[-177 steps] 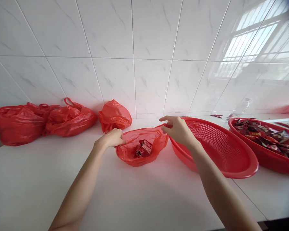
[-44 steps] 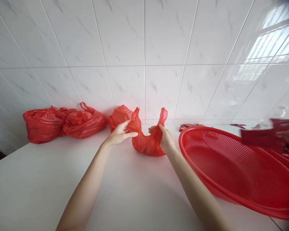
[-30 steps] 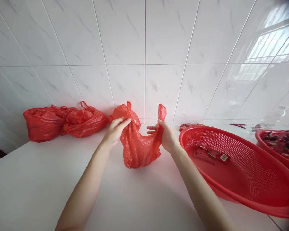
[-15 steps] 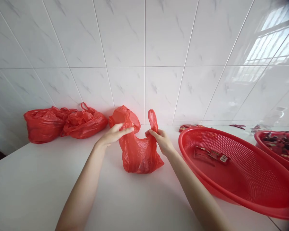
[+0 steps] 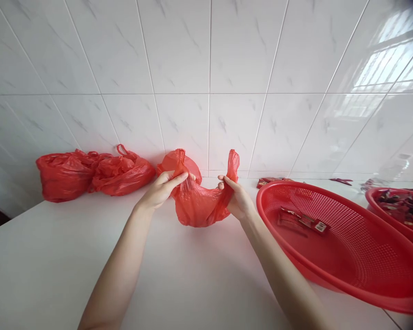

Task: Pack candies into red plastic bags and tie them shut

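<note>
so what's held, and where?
Red bag, by its two handles: left hand pinches one, right hand the other.

White tiled wall [image 5: 209, 55], white counter [image 5: 37, 266], window reflection [image 5: 382, 64]

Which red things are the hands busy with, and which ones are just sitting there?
Busy with:
- left hand pinching one handle of the red plastic bag
- right hand pinching the other handle

Just sitting there:
- tied red bags by the wall
- another red bag behind the left hand
- red mesh basket with a few packets
- second red basket, holding packets
</note>
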Demonstrator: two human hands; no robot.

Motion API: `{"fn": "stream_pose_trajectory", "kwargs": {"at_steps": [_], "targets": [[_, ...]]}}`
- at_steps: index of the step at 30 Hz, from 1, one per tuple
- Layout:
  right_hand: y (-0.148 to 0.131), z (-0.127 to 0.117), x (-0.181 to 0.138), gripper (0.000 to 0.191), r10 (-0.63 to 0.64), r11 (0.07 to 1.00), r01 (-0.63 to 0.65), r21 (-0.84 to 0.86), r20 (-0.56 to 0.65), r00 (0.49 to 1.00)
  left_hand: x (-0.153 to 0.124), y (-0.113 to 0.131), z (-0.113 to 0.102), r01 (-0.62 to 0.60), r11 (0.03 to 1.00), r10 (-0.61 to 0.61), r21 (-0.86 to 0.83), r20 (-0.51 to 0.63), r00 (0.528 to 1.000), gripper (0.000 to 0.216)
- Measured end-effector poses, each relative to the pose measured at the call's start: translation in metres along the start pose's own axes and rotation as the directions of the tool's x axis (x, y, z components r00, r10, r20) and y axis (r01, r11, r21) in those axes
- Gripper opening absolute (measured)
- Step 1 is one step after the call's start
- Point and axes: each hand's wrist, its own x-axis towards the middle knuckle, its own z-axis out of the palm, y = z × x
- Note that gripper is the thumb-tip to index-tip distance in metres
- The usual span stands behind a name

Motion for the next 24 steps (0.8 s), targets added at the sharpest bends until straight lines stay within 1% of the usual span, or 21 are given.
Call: {"fn": "stream_pose_trajectory", "kwargs": {"at_steps": [5, 7, 10, 14, 19, 21, 24], "targets": [[-0.003, 0.007, -0.008, 0.022, -0.01, 0.991, 0.014, -0.13, 0.031, 0.999, -0.003, 0.005, 0.006, -0.042, 0.997, 0.041, 0.07, 0.015, 0.999, 0.034], [-0.002, 0.007, -0.011, 0.024, 0.005, 0.979, -0.003, -0.201, 0.011, 1.0, -0.002, 0.005, 0.01, -0.06, 0.992, 0.055, 0.115, 0.045, 0.997, 0.036], [0.001, 0.007, -0.011, 0.026, 0.049, 0.967, -0.058, -0.249, -0.044, 0.998, 0.0, 0.004, 0.013, -0.065, 0.976, 0.052, 0.207, 0.069, 0.996, 0.037], [0.004, 0.008, -0.011, 0.026, 0.032, 0.959, -0.06, -0.277, -0.106, 0.994, 0.002, 0.0, 0.012, -0.037, 0.957, 0.029, 0.289, 0.03, 0.999, 0.037], [0.005, 0.01, -0.011, 0.028, 0.01, 0.955, -0.063, -0.29, -0.181, 0.983, -0.002, 0.002, 0.003, 0.042, 0.934, -0.023, 0.354, -0.058, 0.998, 0.038], [0.006, 0.01, -0.011, 0.027, 0.007, 0.954, -0.067, -0.291, -0.204, 0.979, -0.004, 0.004, 0.0, 0.04, 0.93, -0.014, 0.365, -0.073, 0.997, 0.039], [0.006, 0.009, -0.01, 0.02, -0.032, 0.949, -0.038, -0.314, -0.214, 0.976, -0.005, 0.007, -0.006, 0.017, 0.921, 0.017, 0.389, -0.083, 0.996, 0.04]]}}
